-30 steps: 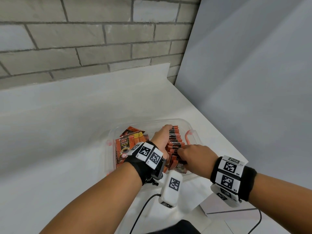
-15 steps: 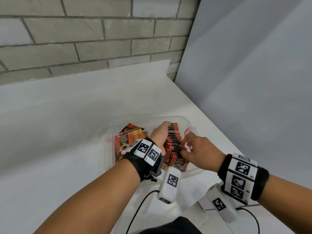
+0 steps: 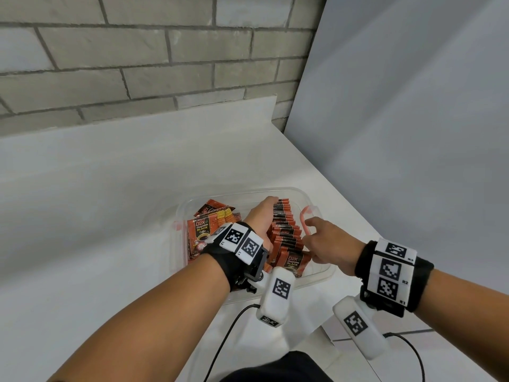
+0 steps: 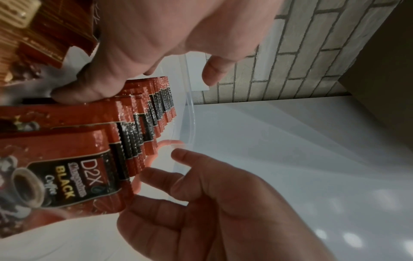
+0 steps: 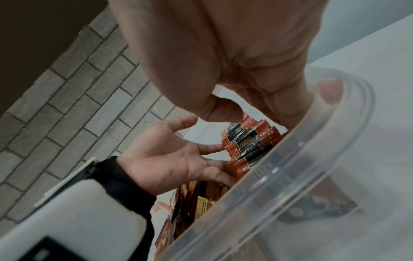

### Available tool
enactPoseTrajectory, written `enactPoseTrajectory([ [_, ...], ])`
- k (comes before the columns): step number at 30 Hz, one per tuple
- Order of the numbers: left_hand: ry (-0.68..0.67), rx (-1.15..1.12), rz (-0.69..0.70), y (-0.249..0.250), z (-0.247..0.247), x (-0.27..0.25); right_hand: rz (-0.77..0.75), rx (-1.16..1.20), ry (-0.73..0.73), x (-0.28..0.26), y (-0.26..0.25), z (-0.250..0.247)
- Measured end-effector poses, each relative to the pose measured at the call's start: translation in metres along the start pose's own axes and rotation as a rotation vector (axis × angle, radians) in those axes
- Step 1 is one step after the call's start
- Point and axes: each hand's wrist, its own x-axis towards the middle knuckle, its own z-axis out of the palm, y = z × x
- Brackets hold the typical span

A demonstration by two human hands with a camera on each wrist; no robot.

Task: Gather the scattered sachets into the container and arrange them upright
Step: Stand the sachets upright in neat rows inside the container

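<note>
While the left hand (image 3: 260,220) lies flat with fingers straight against one side of the upright row of D2X black coffee sachets (image 3: 285,232) inside the clear plastic container (image 3: 316,279) on the white surface (image 3: 110,216), the right hand (image 3: 329,245) sits at the row's other side, fingers loosely spread, pinching nothing. More sachets (image 3: 205,230) lean loose at the container's left. These foil packets look light, thin, slippery and prone to toppling; squeeze the row from both flanks
</note>
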Motion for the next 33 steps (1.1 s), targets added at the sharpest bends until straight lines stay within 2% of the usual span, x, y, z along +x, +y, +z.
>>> enactPoseTrajectory([
  [8,-0.041,-0.018,-0.037,0.004,0.001,-0.005,0.005,0.013,0.012,0.008,0.005,0.001],
  [12,-0.04,-0.039,-0.039,0.006,0.001,-0.012,-0.024,-0.082,0.006,0.005,0.005,-0.001],
  [14,0.008,0.002,0.015,0.011,-0.003,-0.027,-0.088,-0.215,0.016,-0.002,0.001,-0.004],
  [18,0.008,0.043,0.231,0.021,-0.047,-0.06,-0.225,-0.326,0.038,-0.015,-0.014,-0.014],
  [21,0.088,0.102,0.338,0.025,-0.096,-0.088,-0.253,-0.298,-0.027,-0.016,-0.028,-0.009],
  [24,0.224,0.334,0.329,0.022,-0.133,-0.104,-0.302,-0.361,-0.106,-0.012,-0.041,0.009],
  [28,0.399,0.558,0.303,0.01,-0.16,-0.102,-0.31,-0.568,-0.193,0.002,-0.052,0.037],
  [30,0.399,0.575,0.291,0.004,-0.163,-0.099,-0.263,-0.605,-0.232,0.006,-0.058,0.047],
  [33,0.298,0.534,0.276,-0.007,-0.161,-0.089,-0.251,-0.758,-0.239,0.01,-0.062,0.058],
])
